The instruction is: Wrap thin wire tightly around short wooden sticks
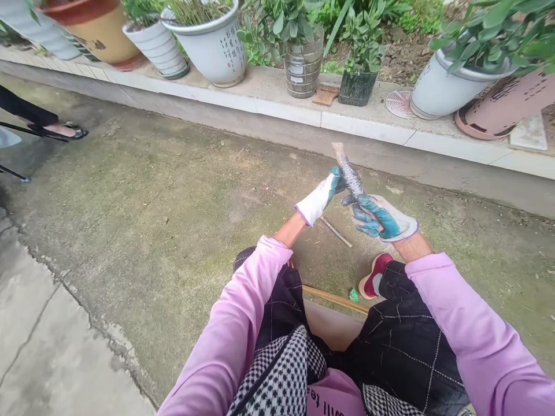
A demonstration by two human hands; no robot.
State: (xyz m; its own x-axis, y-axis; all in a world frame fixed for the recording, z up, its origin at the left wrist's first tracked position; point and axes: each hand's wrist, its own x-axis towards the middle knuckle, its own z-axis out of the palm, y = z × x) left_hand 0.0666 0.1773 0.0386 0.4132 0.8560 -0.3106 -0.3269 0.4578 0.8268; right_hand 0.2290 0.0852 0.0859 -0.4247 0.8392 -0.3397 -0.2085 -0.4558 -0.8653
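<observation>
In front of me, both gloved hands hold a short, narrow object [350, 178] with a flat, pale pinkish end and a middle covered in black-and-silver speckled strands; its exact kind I cannot make out. My left hand [335, 182], in a white glove with a teal coating, closes against its left side. Lower down, the fingers of my right hand [373, 217], in a matching glove, are bent round its near end. The object tilts up and away, with its pale end free. Part of it is hidden by the fingers. A thin stick [336, 232] shows below my hands.
Potted plants line a low tiled ledge [286, 110] ahead, among them a white pot [208, 43] and a clear plastic container [303, 69]. A wooden strip [336, 297] and a green scrap [354, 295] lie between my feet. Another person's foot [69, 130] is at far left.
</observation>
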